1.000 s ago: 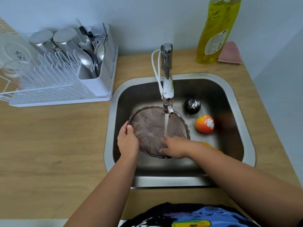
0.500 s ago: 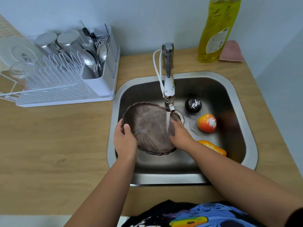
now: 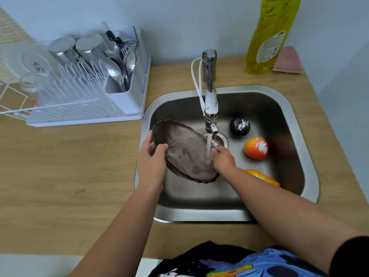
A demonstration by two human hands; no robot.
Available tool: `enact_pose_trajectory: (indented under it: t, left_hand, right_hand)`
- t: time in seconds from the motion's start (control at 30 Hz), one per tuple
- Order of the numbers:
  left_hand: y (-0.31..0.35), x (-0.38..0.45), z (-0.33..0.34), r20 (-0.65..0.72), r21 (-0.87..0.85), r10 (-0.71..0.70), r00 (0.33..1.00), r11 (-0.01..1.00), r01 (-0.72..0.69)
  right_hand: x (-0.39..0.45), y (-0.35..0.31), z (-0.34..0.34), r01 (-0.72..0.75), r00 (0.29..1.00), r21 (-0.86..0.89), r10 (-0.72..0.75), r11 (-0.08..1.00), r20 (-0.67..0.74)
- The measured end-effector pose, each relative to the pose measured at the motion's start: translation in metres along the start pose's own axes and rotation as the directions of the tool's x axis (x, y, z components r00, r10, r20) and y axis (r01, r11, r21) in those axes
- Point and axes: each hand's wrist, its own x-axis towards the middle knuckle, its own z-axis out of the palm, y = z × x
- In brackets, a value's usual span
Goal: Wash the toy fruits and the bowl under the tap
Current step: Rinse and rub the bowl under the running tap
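A brown translucent scalloped bowl [image 3: 185, 154] is tilted in the steel sink [image 3: 299, 108], its right edge under the running tap [image 3: 209, 92]. My left hand [image 3: 151, 164] grips the bowl's left rim. My right hand [image 3: 222, 159] presses on its right side, in the water stream. A black toy fruit [image 3: 239, 127] with white residue lies behind the drain. To its right sits an orange-red toy fruit [image 3: 256, 147], also smeared white. A yellow-orange toy fruit [image 3: 263, 176] shows partly behind my right forearm.
A white dish rack [image 3: 79, 100] with cups, a plate and cutlery stands on the wooden counter [image 3: 69, 166] left of the sink. A yellow dish-soap bottle [image 3: 269, 35] and a pink cloth [image 3: 287, 60] stand behind the sink at the right.
The bowl has shifted left and tilted more steeply. My right hand slid from its near rim up to its right side under the stream. My left hand kept hold of the rim.
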Motion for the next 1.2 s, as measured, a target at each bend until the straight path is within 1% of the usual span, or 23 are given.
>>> enact_pose_trajectory:
  t: [0.07,0.13,0.23,0.3,0.37,0.47,0.53,0.6,0.63,0.7,0.77,0.8,0.83,0.9,0.97,1.1,1.2]
  left_hand:
    - [0.005,0.003,0.003,0.069,-0.042,0.000,0.998,0.999,0.002]
    - [0.009,0.001,0.007,0.147,-0.032,-0.014,0.989,0.999,0.018]
    - [0.010,0.001,0.007,0.193,-0.027,0.005,0.981,1.000,0.000]
    - [0.010,0.001,0.006,0.181,-0.009,0.047,0.982,0.999,-0.046]
    - [0.009,0.003,0.004,0.163,0.028,0.074,0.984,0.996,-0.080]
    - [0.013,-0.001,0.003,0.175,0.066,0.221,0.959,0.970,-0.236]
    - [0.015,-0.007,0.002,0.187,0.116,0.304,0.934,0.937,-0.329]
    - [0.015,-0.010,0.003,0.202,0.149,0.373,0.906,0.902,-0.405]
    - [0.015,-0.011,0.004,0.211,0.175,0.396,0.894,0.884,-0.433]
    - [0.016,-0.016,0.006,0.223,0.237,0.433,0.873,0.845,-0.480]
    - [0.017,-0.020,0.008,0.234,0.313,0.490,0.839,0.780,-0.543]
    - [0.018,-0.023,0.009,0.248,0.338,0.523,0.816,0.742,-0.579]
    - [0.019,-0.024,0.009,0.269,0.350,0.547,0.793,0.711,-0.610]
    - [0.021,-0.027,0.008,0.312,0.368,0.557,0.770,0.676,-0.638]
    - [0.023,-0.028,0.006,0.330,0.365,0.558,0.762,0.669,-0.648]
    - [0.024,-0.025,0.002,0.314,0.358,0.582,0.750,0.659,-0.661]
    - [0.026,-0.025,0.002,0.312,0.365,0.597,0.740,0.643,-0.673]
  right_hand:
    - [-0.001,-0.003,0.004,0.005,1.000,0.005,-0.005,1.000,0.008]
    - [0.000,-0.007,0.008,-0.003,0.999,0.017,0.002,1.000,0.032]
    - [-0.001,-0.009,0.014,-0.010,0.989,0.090,-0.004,0.996,0.147]
    - [-0.007,-0.010,0.014,-0.034,0.973,0.208,-0.015,0.978,0.229]
    - [-0.010,-0.010,0.016,-0.057,0.941,0.314,-0.055,0.948,0.335]
    - [-0.009,-0.013,0.019,-0.064,0.895,0.403,-0.126,0.913,0.428]
    - [-0.008,-0.016,0.018,-0.103,0.886,0.442,-0.120,0.891,0.448]
    - [-0.008,-0.017,0.017,-0.175,0.902,0.466,-0.049,0.868,0.430]
    - [-0.008,-0.017,0.016,-0.197,0.918,0.469,-0.005,0.861,0.396]
    - [-0.009,-0.019,0.017,-0.180,0.952,0.467,0.034,0.866,0.304]
    - [-0.012,-0.021,0.018,-0.117,0.976,0.429,0.023,0.896,0.218]
    - [-0.014,-0.020,0.019,-0.100,0.982,0.420,0.020,0.902,0.190]
    - [-0.015,-0.020,0.020,-0.125,0.980,0.440,0.042,0.889,0.193]
    - [-0.018,-0.022,0.025,-0.235,0.952,0.490,0.096,0.840,0.291]
    - [-0.017,-0.021,0.030,-0.296,0.910,0.514,0.075,0.805,0.407]
    - [-0.018,-0.018,0.030,-0.358,0.850,0.574,0.003,0.737,0.526]
    - [-0.020,-0.013,0.026,-0.355,0.825,0.589,-0.053,0.726,0.563]
